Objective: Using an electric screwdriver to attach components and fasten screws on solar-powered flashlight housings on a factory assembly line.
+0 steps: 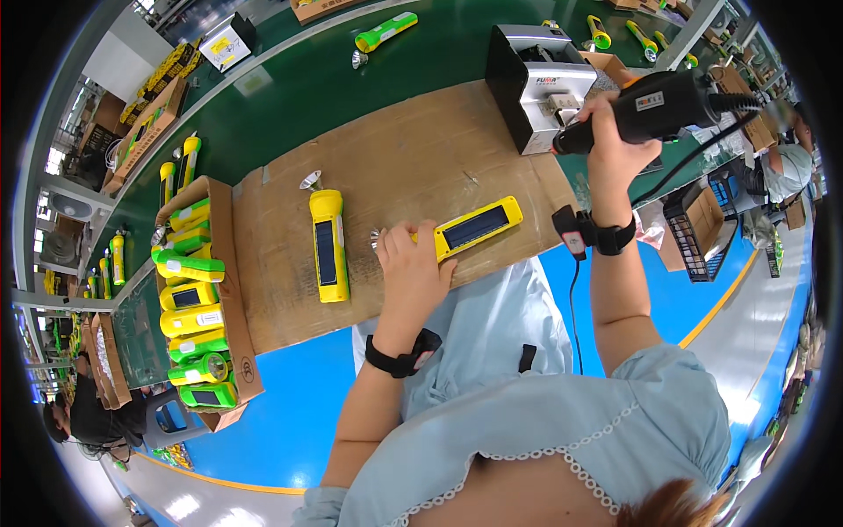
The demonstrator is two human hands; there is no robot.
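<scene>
My left hand [411, 270] is closed around the head end of a yellow flashlight [481, 226] with a dark solar panel, which lies on a cardboard sheet [386, 167]. A bit of its silver reflector shows beside my fingers. Raised at the right, my right hand [612, 154] grips a black electric screwdriver [667, 105]. The screwdriver's tip is beside the front of a black-and-white box-shaped machine [514, 92]; whether they touch I cannot tell. Left of my left hand lies a second yellow flashlight [328, 250], its silver reflector [311, 181] out at the head end.
An open cardboard box [226, 263] full of yellow and green flashlights stands at the left. On the green bench [299, 97] behind lies a green flashlight [386, 32]. The screwdriver's cable [694, 156] hangs at the right, near a black crate [694, 233]. Other people sit at both sides.
</scene>
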